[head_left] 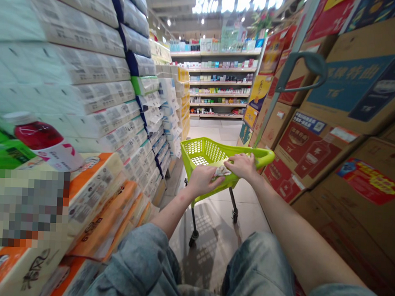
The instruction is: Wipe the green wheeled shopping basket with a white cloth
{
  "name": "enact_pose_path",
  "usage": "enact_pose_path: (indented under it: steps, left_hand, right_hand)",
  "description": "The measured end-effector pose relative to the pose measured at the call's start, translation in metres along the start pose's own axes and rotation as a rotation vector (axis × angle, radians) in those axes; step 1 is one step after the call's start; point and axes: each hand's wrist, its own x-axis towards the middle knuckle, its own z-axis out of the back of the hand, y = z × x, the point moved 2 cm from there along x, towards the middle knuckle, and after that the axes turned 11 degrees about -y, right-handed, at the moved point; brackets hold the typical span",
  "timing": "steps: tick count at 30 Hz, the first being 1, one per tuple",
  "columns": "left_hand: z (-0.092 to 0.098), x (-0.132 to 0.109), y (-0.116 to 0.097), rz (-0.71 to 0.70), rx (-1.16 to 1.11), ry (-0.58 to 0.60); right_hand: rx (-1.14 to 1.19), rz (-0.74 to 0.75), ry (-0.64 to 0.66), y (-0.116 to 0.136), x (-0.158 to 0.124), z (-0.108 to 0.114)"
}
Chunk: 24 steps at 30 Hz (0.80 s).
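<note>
A lime-green shopping cart [213,151] with a perforated basket and dark legs on casters stands in front of my knees. My left hand [203,179] lies over the near rim of its basket, fingers bent around it and thumb pointing inward. To the right of it, my right hand [241,165] grips the same rim, its fingers curled over the top. Between the hands shows a small whitish, printed patch [221,171]; whether it is a label or a crumpled wrapper I cannot make out. What I see of the basket's floor holds nothing.
Stacked tissue packs [99,74] line the left. A bottle of red drink [47,141] stands on orange-and-cream packs [93,204], beside a blurred-out patch. Cardboard cartons [334,171] rise on the right, with a grey hooked bracket [302,69]. Shelves [220,70] close the aisle's far end.
</note>
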Motion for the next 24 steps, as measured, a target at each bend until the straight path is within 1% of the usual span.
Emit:
enact_pose_path:
  steps: [3,5,7,11,14,16,19,21,24]
  left_hand:
    - [0.004,-0.013,-0.004,-0.036,-0.110,-0.125]
    - [0.006,-0.022,-0.008,-0.066,-0.125,-0.174]
    - [0.008,-0.031,-0.013,-0.119,-0.103,-0.174]
    - [0.015,-0.042,-0.021,-0.236,-0.046,-0.135]
    - [0.023,-0.044,-0.026,-0.266,-0.044,-0.119]
    - [0.028,-0.040,-0.027,-0.246,-0.059,-0.113]
    - [0.031,-0.029,-0.024,-0.124,-0.050,-0.091]
    - [0.031,-0.021,-0.019,-0.046,-0.021,-0.039]
    - [0.031,-0.012,-0.014,-0.010,0.020,0.066]
  right_hand:
    - [0.002,0.011,-0.017,-0.006,0.001,-0.001]
    - [0.014,0.034,-0.028,-0.010,0.000,-0.002]
    - [0.031,0.068,-0.046,-0.014,0.000,-0.003]
    - [0.057,0.104,-0.071,-0.021,-0.001,-0.003]
    - [0.062,0.104,-0.055,-0.021,-0.001,-0.001]
    - [0.062,0.100,-0.060,-0.020,-0.002,0.001]
    - [0.061,0.097,-0.068,-0.018,-0.002,0.001]
    - [0.062,0.100,-0.076,-0.018,-0.002,0.001]
    - [0.060,0.100,-0.087,-0.018,-0.001,0.000]
